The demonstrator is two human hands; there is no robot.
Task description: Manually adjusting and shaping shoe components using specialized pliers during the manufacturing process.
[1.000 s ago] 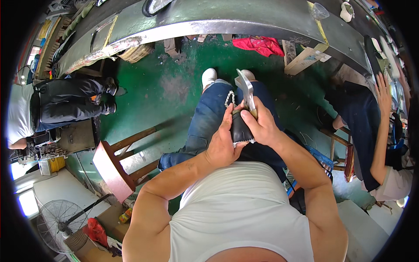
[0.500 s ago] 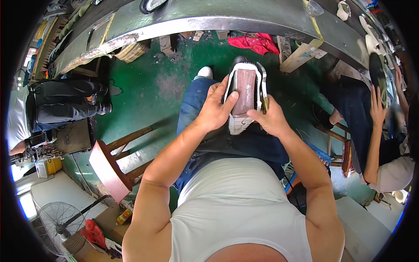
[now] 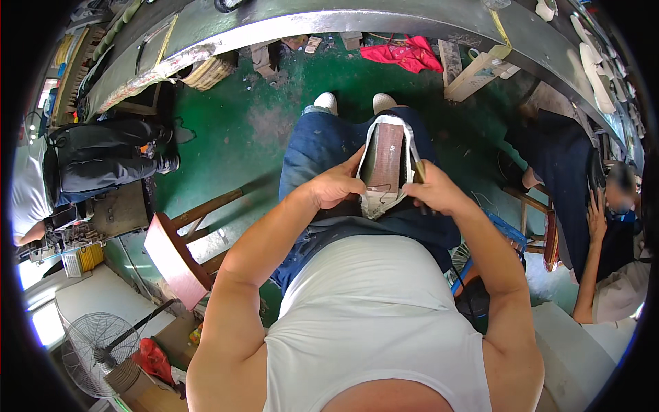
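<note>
A half-made shoe (image 3: 386, 159) rests bottom up over my lap, toe pointing away from me. Its reddish-brown bottom shows inside a white edge that stands up around it. My left hand (image 3: 338, 185) is closed on the shoe's left side near the heel, thumb toward the bottom. At the right side, my right hand (image 3: 438, 190) is closed around a slim, pliers-like metal tool (image 3: 417, 156), which lies along the shoe's edge. Its exact kind is hard to make out, and the fingers partly hide it.
A metal-edged workbench (image 3: 309, 27) spans the far side, with a wooden leg (image 3: 473, 75) and a red cloth (image 3: 405, 55) beneath. A wooden stool (image 3: 171, 257) and a fan (image 3: 99, 353) stand left. People are at both sides; the one at right sits close.
The shoe has tipped and moved slightly nearer to me, baring more of my lap and both feet. My left hand slid toward the heel; my right hand and the tool shifted down and right.
</note>
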